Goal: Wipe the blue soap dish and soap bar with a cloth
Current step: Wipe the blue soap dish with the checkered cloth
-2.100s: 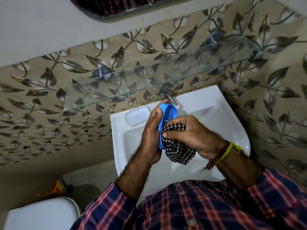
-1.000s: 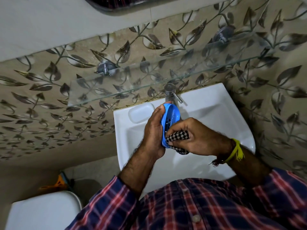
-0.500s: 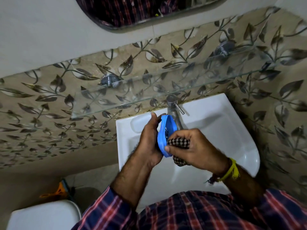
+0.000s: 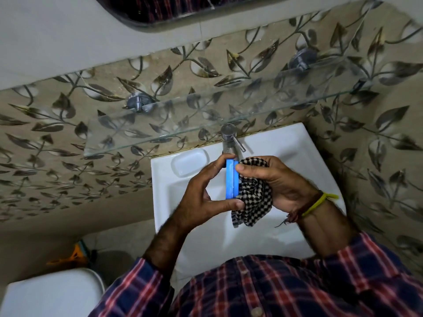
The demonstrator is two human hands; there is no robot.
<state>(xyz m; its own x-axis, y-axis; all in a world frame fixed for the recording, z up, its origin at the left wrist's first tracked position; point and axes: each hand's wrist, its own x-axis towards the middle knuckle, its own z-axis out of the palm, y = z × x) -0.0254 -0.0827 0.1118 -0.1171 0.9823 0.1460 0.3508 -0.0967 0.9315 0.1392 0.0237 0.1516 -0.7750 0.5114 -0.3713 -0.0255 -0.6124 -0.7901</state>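
The blue soap dish (image 4: 230, 179) stands on edge above the white basin (image 4: 283, 143), its thin rim turned toward me. My left hand (image 4: 201, 195) grips it, fingertips at its top end and thumb at its bottom end. My right hand (image 4: 274, 179) presses a black-and-white checked cloth (image 4: 254, 197) against the dish's right face, thumb on the upper rim. The cloth's loose end hangs below my palm. No soap bar shows.
A chrome tap (image 4: 230, 140) stands just behind the dish. A moulded soap recess (image 4: 190, 162) lies at the basin's back left. A glass shelf (image 4: 160, 124) juts from the leaf-patterned wall above. A white toilet tank (image 4: 50, 296) sits at the lower left.
The dish has turned from showing its slotted face to fully edge-on. My left thumb now sits under its bottom end, and the cloth hangs lower. The view has tilted down slightly.
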